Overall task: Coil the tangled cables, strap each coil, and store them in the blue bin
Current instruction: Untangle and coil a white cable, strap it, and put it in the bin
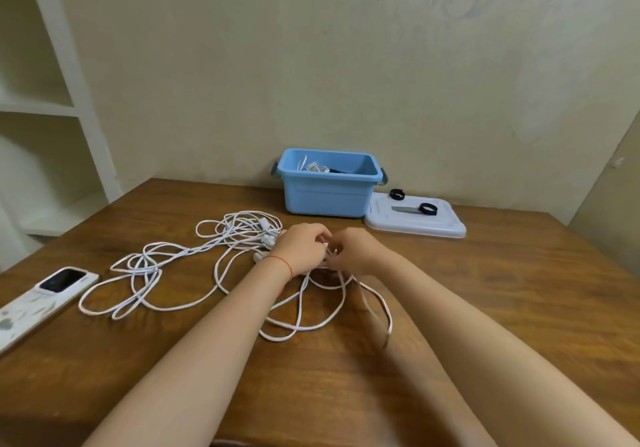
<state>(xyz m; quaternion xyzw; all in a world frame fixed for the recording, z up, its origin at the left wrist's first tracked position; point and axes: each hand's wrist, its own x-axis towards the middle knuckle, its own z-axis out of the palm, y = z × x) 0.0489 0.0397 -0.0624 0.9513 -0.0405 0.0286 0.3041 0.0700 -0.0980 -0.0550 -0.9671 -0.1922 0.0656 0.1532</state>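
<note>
Starting at the left edge, white shelves point(45, 107) stand against the wall, and below them a phone point(41, 299) lies flat on the wooden table point(502, 308), close to the table's left edge and angled toward the middle. Just right of the phone, the tangled white cables point(152, 273) sprawl in loose loops across the tabletop, a denser knot with plugs point(265, 235) sitting further back, near the left hand. Bare wood shows between the phone and the nearest loop.

On to the middle: the left hand point(301, 251), red thread at the wrist, has its fingers curled down onto a bunch of cable, gripping it. The right hand point(356, 251) meets it fingertip to fingertip, fingers bent and pinching the same white cable. Loops hang off that meeting point and trail forward over the table, one long loop running out to the right past the right forearm.

Behind the hands, the blue bin point(327, 197) stands open at the far edge of the table, close to the wall, with some white cable and something dark already inside. A strip of bare table separates it from the hands. Just beside the bin on the right, its pale lid point(415, 228) lies flat, touching or nearly touching the bin's base. Two black straps rest on the lid: one rolled strap point(397, 194) at the back, another strap point(427, 209) with a grey tail nearer the middle.

Right of the lid, the tabletop runs wide and bare to the far right edge.
</note>
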